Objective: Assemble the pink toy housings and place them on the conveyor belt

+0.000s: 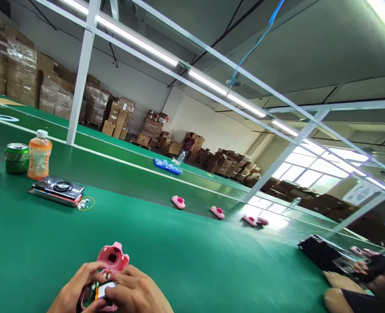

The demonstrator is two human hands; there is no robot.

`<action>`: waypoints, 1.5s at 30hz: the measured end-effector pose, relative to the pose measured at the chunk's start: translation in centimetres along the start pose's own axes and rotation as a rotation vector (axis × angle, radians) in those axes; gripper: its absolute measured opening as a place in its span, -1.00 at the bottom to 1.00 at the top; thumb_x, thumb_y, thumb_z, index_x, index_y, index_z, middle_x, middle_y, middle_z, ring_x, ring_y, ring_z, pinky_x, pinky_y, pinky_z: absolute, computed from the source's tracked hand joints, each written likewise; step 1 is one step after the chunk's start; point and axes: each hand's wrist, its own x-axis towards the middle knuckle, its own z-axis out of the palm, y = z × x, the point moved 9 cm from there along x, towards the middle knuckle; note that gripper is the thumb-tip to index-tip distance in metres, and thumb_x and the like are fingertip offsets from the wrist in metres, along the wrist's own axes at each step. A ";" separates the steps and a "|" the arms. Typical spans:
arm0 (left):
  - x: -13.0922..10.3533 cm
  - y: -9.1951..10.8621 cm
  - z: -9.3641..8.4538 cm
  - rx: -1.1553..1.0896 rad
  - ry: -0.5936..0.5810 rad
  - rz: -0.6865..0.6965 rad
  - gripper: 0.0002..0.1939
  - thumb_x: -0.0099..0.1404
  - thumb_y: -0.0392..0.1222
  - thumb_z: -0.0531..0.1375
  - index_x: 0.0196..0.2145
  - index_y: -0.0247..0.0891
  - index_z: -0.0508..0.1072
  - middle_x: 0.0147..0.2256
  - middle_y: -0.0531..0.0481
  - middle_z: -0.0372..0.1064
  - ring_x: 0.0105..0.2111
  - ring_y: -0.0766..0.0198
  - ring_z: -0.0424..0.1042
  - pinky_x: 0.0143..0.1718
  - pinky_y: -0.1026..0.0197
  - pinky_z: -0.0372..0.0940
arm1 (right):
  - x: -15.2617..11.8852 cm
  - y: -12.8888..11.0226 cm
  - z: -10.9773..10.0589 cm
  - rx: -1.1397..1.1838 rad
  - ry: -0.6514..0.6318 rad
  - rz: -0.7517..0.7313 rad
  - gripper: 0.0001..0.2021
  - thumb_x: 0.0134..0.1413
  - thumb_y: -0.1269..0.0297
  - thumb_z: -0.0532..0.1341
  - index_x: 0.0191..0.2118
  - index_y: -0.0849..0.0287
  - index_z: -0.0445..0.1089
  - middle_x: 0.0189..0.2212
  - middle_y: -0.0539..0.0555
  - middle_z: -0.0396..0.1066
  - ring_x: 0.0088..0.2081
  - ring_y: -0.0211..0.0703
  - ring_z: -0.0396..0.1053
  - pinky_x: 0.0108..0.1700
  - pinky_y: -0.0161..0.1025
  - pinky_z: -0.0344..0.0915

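Low in the head view, both my hands hold an opened pink toy camera (113,256). Its pink front shell, with a dark round lens hole, stands up beyond my fingers. The other half lies between my hands and shows a green circuit board and a white, battery-like block (105,289). My left hand (76,287) wraps the left side, thumb along the near edge. From the right, my right hand (140,289) closes on it with fingers over the white block. My fingers hide part of the inside.
Several pink toy cameras (217,212) lie on the belt past the green table (212,269). At left are drink bottles (40,156), a can (17,158) and a boxed black camera (61,187). A co-worker's arms (345,282) are at right, near a black box (323,252).
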 end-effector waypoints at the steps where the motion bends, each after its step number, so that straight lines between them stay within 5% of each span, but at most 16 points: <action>1: -0.1 0.4 -0.3 0.020 0.016 0.018 -0.56 0.18 0.10 0.34 0.01 -0.01 0.57 -0.08 -0.07 0.60 -0.10 0.01 0.59 -0.03 0.18 0.49 | -0.1 0.0 -0.6 0.048 -0.016 0.028 -0.82 0.39 0.36 0.16 -0.14 0.02 0.52 -0.18 -0.04 0.60 -0.14 -0.23 0.53 0.05 -0.30 0.38; 5: -0.6 1.9 -1.8 0.132 0.115 0.046 -0.35 0.14 0.09 0.41 0.18 0.01 0.47 0.06 -0.11 0.52 -0.04 0.00 0.54 -0.01 0.14 0.47 | -0.7 1.9 -2.4 0.217 0.013 0.235 -0.70 0.36 0.42 0.17 -0.01 -0.13 0.56 -0.15 -0.10 0.61 -0.16 -0.20 0.51 -0.01 -0.25 0.39; 8: -0.8 2.8 -2.1 0.236 0.136 0.038 -0.54 0.28 0.08 0.30 0.12 0.05 0.52 0.09 -0.06 0.47 0.03 0.05 0.48 0.02 0.16 0.44 | -0.9 3.0 -2.5 0.285 0.085 0.317 -0.75 0.35 0.32 0.21 -0.01 -0.17 0.58 -0.20 -0.10 0.62 -0.23 -0.16 0.48 -0.11 -0.23 0.41; 10: -0.8 3.3 -1.7 0.254 0.110 0.034 -0.72 0.39 0.04 0.19 -0.03 0.03 0.61 0.02 -0.03 0.50 0.02 0.10 0.47 0.04 0.18 0.41 | -1.1 2.9 -2.0 0.297 0.118 0.319 -0.76 0.36 0.28 0.21 0.00 -0.17 0.57 -0.21 -0.09 0.62 -0.23 -0.15 0.46 -0.13 -0.22 0.42; 13: -0.7 3.4 -1.4 0.227 0.127 0.004 -0.71 0.44 0.00 0.10 -0.21 -0.08 0.62 -0.14 -0.04 0.53 -0.12 0.14 0.51 -0.05 0.21 0.41 | -1.9 2.5 -1.0 0.241 0.133 0.310 -0.75 0.40 0.27 0.16 0.00 -0.13 0.57 -0.22 -0.05 0.61 -0.25 -0.15 0.42 -0.17 -0.22 0.43; 21: -1.0 2.7 -0.9 0.285 0.113 -0.016 -0.74 0.49 0.00 0.07 -0.23 -0.10 0.51 -0.18 0.02 0.49 -0.15 0.14 0.47 -0.08 0.15 0.37 | -3.3 1.0 1.9 -0.033 0.125 0.198 -0.72 0.31 0.54 0.17 0.01 0.11 0.48 -0.21 0.03 0.57 -0.28 -0.16 0.35 -0.22 -0.24 0.45; 29: -1.9 3.8 -0.1 0.490 0.028 0.174 -0.76 0.50 -0.05 0.09 0.02 -0.03 0.48 -0.04 0.02 0.49 -0.01 0.15 0.46 0.03 0.09 0.43 | -2.8 -0.3 3.0 -0.268 -0.053 0.142 -0.71 0.14 0.62 0.25 -0.03 0.25 0.45 -0.16 0.10 0.54 -0.23 -0.05 0.38 -0.17 -0.13 0.49; 35: -3.3 4.3 1.0 0.736 -0.020 0.341 -0.59 0.48 -0.17 0.10 0.25 0.01 0.34 0.12 -0.08 0.37 0.07 0.05 0.39 0.04 -0.01 0.44 | -3.6 -0.9 2.8 -0.354 0.132 0.111 -0.56 0.29 0.52 0.14 0.25 0.29 0.32 0.18 0.16 0.43 -0.01 0.04 0.35 -0.07 -0.07 0.48; 41: -3.2 4.1 1.4 0.854 -0.065 0.330 -0.53 0.48 -0.15 0.10 0.30 0.05 0.28 0.12 -0.10 0.36 -0.02 0.03 0.39 -0.05 -0.05 0.43 | -5.6 0.3 1.0 -0.206 0.459 0.169 -0.76 0.39 0.35 0.12 -0.12 0.10 0.57 -0.24 0.04 0.64 -0.41 -0.14 0.32 -0.35 -0.16 0.35; 45: -3.0 4.1 1.5 0.939 -0.072 0.345 -0.53 0.47 -0.15 0.12 0.29 0.15 0.30 0.15 -0.09 0.34 0.01 -0.03 0.39 -0.02 -0.14 0.39 | -3.1 6.4 -4.0 -0.143 0.515 0.569 -0.37 0.48 0.03 -0.11 -0.48 0.14 0.53 -0.54 0.11 0.53 -0.49 -0.15 0.36 -0.36 -0.17 0.28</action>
